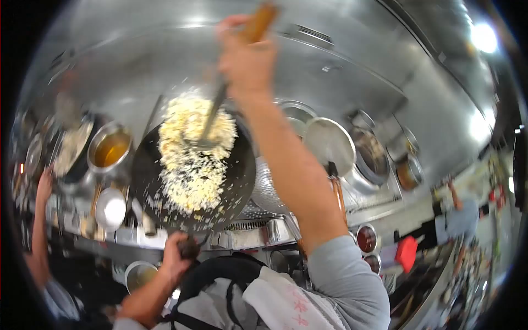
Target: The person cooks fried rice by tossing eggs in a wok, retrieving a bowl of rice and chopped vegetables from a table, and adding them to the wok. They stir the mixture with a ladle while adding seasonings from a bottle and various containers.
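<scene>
My left hand (174,257) is wrapped round the dark handle (190,248) of a large black wok (147,179). Fried rice with yellow egg bits (193,190) spreads up the wok's middle and far side, with loose grains in the air past the far rim. My right hand (247,66), blurred by motion, is raised beyond the wok and grips the wooden handle of a ladle (215,113). The ladle's metal shaft slants down into the rice, where its head is partly hidden.
Left of the wok stand a pot of amber liquid (111,148) and a white bowl (111,209). To the right are a perforated strainer (268,187), a round pan (330,146) and a dark wok (372,157). Another person's arm (41,225) reaches in at far left; a person (459,220) stands far right.
</scene>
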Demonstrator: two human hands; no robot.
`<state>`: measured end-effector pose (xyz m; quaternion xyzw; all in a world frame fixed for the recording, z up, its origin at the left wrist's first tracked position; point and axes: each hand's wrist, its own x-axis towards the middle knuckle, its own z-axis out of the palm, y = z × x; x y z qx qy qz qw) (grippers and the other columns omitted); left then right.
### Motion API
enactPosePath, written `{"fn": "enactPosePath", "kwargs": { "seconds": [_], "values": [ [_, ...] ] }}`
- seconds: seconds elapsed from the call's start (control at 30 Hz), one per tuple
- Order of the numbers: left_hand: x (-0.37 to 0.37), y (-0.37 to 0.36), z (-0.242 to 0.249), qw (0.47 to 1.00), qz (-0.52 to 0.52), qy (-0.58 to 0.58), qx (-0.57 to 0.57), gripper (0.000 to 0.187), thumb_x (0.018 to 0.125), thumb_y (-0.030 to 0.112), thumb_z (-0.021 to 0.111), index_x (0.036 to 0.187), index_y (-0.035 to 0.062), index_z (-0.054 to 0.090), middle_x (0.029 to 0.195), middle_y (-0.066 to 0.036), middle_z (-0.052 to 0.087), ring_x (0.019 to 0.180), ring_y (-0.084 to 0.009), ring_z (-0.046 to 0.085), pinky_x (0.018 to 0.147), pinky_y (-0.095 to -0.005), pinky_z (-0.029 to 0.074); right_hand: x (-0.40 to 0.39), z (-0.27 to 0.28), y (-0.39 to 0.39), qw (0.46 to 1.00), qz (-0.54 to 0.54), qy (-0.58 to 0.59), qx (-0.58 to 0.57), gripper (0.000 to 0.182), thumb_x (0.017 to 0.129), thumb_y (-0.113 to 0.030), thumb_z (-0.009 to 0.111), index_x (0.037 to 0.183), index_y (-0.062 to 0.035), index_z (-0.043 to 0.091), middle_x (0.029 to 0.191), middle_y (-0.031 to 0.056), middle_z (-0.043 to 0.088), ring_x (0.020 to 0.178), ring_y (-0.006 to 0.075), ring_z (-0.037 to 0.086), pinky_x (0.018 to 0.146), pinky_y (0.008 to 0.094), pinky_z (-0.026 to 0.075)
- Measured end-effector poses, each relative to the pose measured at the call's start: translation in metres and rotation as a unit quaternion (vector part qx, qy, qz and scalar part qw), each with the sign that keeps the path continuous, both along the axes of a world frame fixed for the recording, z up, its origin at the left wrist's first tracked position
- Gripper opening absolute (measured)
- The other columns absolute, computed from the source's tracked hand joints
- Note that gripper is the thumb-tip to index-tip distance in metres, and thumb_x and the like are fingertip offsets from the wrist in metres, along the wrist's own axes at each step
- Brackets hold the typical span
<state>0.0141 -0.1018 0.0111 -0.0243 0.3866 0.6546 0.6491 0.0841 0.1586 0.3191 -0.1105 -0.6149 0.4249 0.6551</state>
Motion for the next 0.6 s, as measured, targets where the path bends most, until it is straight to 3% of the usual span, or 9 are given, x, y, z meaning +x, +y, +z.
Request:
{"fn": "enactPosePath", "kwargs": {
  "seconds": [0.07, 0.13, 0.2, 0.3, 0.33, 0.43, 0.47, 0.53, 0.6],
  "values": [
    [-0.002, 0.034, 0.031, 0.999, 0.019, -0.04, -0.002, 0.019, 0.073, 0.022, 0.06, 0.085, 0.0075, 0.057, 0.081, -0.011, 0.062, 0.07, -0.0257, 0.06, 0.065, -0.0408, 0.051, 0.016, 0.013, -0.039, 0.991, 0.132, 0.03, -0.004, 0.016, 0.084, -0.007, 0.068, 0.096, -0.0042, 0.058, 0.054, -0.0049, 0.046, 0.039, 0.0061, 0.04, 0.034, 0.0235, 0.03],
    [-0.013, 0.08, 0.009, 0.999, 0.03, -0.038, 0.024, 0.019, 0.074, 0.021, 0.06, 0.086, 0.0074, 0.057, 0.083, -0.012, 0.062, 0.072, -0.0258, 0.06, 0.066, -0.0419, 0.051, -0.005, -0.024, -0.05, 0.994, 0.095, -0.031, -0.04, 0.018, 0.085, -0.007, 0.068, 0.098, -0.0016, 0.057, 0.056, -0.0034, 0.048, 0.04, 0.0068, 0.042, 0.035, 0.0234, 0.032],
    [-0.017, 0.079, -0.013, 0.998, 0.037, -0.036, 0.031, 0.019, 0.074, 0.021, 0.061, 0.088, 0.0078, 0.057, 0.085, -0.012, 0.062, 0.074, -0.0259, 0.06, 0.066, -0.0425, 0.051, -0.047, -0.111, 0.002, 0.998, 0.034, -0.06, -0.013, 0.018, 0.085, -0.007, 0.068, 0.099, -0.001, 0.058, 0.057, -0.0014, 0.048, 0.041, 0.0073, 0.041, 0.038, 0.0241, 0.033],
    [0.006, 0.021, -0.042, 0.998, 0.052, -0.013, 0.02, 0.024, 0.075, 0.021, 0.06, 0.094, 0.0081, 0.056, 0.093, -0.012, 0.061, 0.078, -0.0265, 0.06, 0.069, -0.0418, 0.051, -0.038, -0.082, 0.017, 0.999, 0.002, -0.011, 0.048, 0.019, 0.085, -0.007, 0.069, 0.099, -0.0003, 0.058, 0.058, 0.0002, 0.049, 0.041, 0.0077, 0.041, 0.04, 0.0249, 0.036],
    [-0.001, 0.01, -0.058, 0.998, 0.039, -0.012, 0.048, 0.025, 0.075, 0.021, 0.06, 0.097, 0.0081, 0.056, 0.095, -0.012, 0.06, 0.079, -0.0267, 0.06, 0.071, -0.0415, 0.052, -0.029, -0.055, 0.007, 0.999, 0.043, 0.011, 0.004, 0.02, 0.085, -0.007, 0.069, 0.099, -0.0004, 0.057, 0.058, -0.0002, 0.048, 0.041, 0.0077, 0.041, 0.041, 0.0253, 0.036],
    [0.008, 0.011, -0.011, 0.998, 0.023, -0.037, 0.044, 0.021, 0.076, 0.021, 0.059, 0.093, 0.0078, 0.057, 0.09, -0.01, 0.06, 0.078, -0.0262, 0.06, 0.071, -0.0423, 0.051, 0.016, 0.004, -0.044, 0.993, 0.115, 0.022, -0.027, 0.02, 0.085, -0.008, 0.069, 0.1, -0.0007, 0.057, 0.058, -0.001, 0.047, 0.042, 0.0078, 0.041, 0.042, 0.0257, 0.037],
    [0.006, 0.034, 0.011, 0.998, 0.052, -0.03, 0.023, 0.016, 0.076, 0.02, 0.058, 0.087, 0.0075, 0.057, 0.083, -0.01, 0.06, 0.076, -0.0256, 0.06, 0.068, -0.0427, 0.052, 0.017, 0.005, -0.054, 0.989, 0.142, 0.026, -0.021, 0.019, 0.086, -0.007, 0.069, 0.1, -0.0008, 0.057, 0.057, -0.0013, 0.046, 0.042, 0.0077, 0.04, 0.041, 0.0257, 0.036],
    [-0.009, 0.078, 0.005, 0.997, 0.028, -0.033, 0.071, 0.013, 0.077, 0.02, 0.059, 0.08, 0.0076, 0.056, 0.075, -0.009, 0.059, 0.071, -0.025, 0.059, 0.069, -0.0436, 0.052, -0.021, -0.05, -0.042, 0.99, 0.119, -0.026, -0.065, 0.02, 0.086, -0.008, 0.069, 0.1, -0.001, 0.057, 0.056, -0.0015, 0.045, 0.041, 0.008, 0.04, 0.041, 0.0261, 0.036],
    [-0.004, 0.079, -0.008, 0.997, 0.075, -0.006, 0.015, 0.015, 0.076, 0.021, 0.06, 0.085, 0.0097, 0.056, 0.081, -0.008, 0.059, 0.071, -0.0241, 0.059, 0.068, -0.044, 0.052, -0.039, -0.09, -0.026, 0.99, 0.072, -0.065, -0.099, 0.02, 0.086, -0.008, 0.069, 0.1, -0.0011, 0.057, 0.055, -0.0017, 0.044, 0.041, 0.0082, 0.039, 0.041, 0.0265, 0.036]
  ]
}}
